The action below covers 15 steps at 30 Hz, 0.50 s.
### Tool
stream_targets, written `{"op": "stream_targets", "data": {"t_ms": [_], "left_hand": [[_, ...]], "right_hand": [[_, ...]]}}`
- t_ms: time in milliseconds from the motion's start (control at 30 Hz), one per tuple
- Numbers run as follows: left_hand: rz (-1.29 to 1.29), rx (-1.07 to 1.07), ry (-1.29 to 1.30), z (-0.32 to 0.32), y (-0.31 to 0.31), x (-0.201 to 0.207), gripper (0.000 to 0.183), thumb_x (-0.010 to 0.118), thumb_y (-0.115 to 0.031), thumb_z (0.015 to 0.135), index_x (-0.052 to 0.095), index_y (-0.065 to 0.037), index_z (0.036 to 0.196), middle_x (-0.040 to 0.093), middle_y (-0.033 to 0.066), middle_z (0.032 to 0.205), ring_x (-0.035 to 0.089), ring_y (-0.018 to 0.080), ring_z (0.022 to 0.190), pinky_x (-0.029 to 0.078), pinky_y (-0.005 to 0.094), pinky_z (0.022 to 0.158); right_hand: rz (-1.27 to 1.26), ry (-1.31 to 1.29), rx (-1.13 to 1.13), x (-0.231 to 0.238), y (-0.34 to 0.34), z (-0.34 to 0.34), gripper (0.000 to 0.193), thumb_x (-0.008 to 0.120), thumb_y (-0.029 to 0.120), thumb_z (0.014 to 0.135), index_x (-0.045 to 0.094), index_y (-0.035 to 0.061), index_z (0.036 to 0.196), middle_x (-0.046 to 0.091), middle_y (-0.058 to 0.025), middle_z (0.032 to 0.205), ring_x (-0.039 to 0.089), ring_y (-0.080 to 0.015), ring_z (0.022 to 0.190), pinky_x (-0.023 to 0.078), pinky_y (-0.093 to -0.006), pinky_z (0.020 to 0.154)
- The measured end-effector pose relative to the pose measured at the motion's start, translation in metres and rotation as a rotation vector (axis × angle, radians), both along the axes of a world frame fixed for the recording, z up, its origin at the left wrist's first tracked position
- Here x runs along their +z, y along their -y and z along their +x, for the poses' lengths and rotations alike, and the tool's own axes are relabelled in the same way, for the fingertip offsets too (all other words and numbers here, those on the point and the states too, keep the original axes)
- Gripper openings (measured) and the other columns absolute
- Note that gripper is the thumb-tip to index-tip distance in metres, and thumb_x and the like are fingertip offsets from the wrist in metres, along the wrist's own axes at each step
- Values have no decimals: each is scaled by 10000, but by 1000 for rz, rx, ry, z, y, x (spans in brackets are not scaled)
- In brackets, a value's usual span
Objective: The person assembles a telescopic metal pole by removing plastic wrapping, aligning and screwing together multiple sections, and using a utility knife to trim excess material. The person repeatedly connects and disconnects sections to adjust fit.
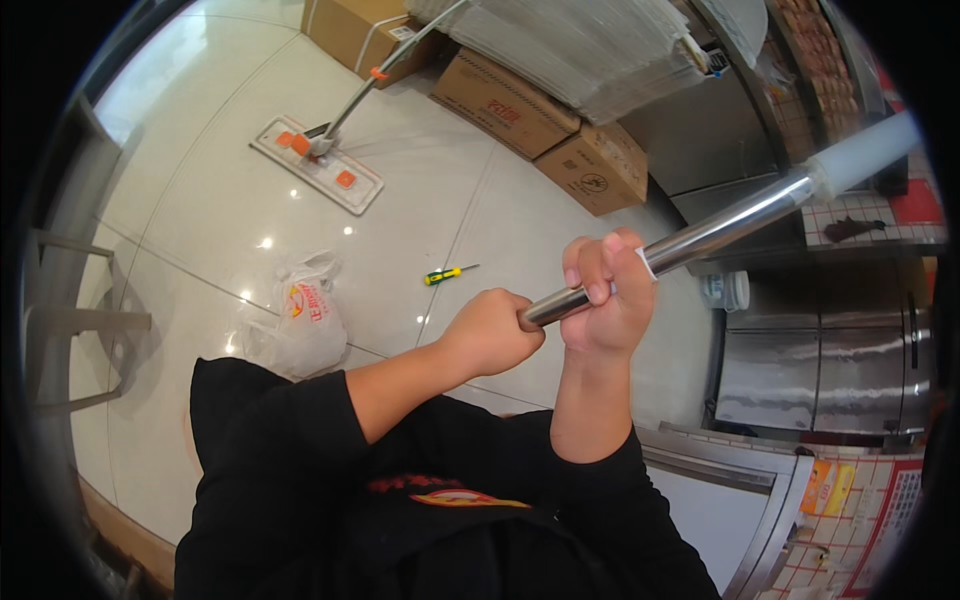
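A shiny metal pole [720, 222] runs up and to the right in front of me, with a thick whitish sleeve [865, 155] on its far end. My left hand [495, 332] is closed in a fist round the pole's lower end. Farther up, my right hand [608, 305] wraps its fingers round the same tube, beside a small white band on it. Below on the tiled floor lies a green and yellow screwdriver [445, 276], apart from both hands. A knotted white plastic bag [305, 325] with red print rests to the left.
A flat mop [325, 170] with orange clips lies at the far left, its handle leaning toward cardboard boxes [505, 100] and stacked clear-wrapped sheets [600, 60]. Steel cabinets [770, 375] and a white tub [735, 291] stand right. A grey stool [85, 320] is at the left edge.
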<state>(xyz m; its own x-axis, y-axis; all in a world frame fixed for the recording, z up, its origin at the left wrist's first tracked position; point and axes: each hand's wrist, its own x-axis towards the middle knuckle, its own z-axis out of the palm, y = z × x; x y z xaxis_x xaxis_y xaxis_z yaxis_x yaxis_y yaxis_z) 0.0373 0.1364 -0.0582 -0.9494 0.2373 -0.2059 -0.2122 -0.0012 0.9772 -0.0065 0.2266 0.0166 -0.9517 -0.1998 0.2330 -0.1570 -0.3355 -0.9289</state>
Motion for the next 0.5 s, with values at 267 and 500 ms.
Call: {"op": "stream_targets", "data": {"t_ms": [267,500], "left_hand": [[364,-590,87,-3,29,15,253,606,-114,717,436,-57,539,398,-12,475,372,89,437,306,253,439],[353,-422,-41,12,32,20,172,599,-96,653,464,-32,567,421,-2,521,384,100,493,321,281,461]], "right_hand": [[-323,92,1115,53,2,-32,235,612,91,756,426,129,618,472,4,520,538,-179,574,467,-348,687],[-195,68,1272,78,24,-22,290,691,87,696,426,119,583,444,24,486,412,-100,398,340,-231,420]]}}
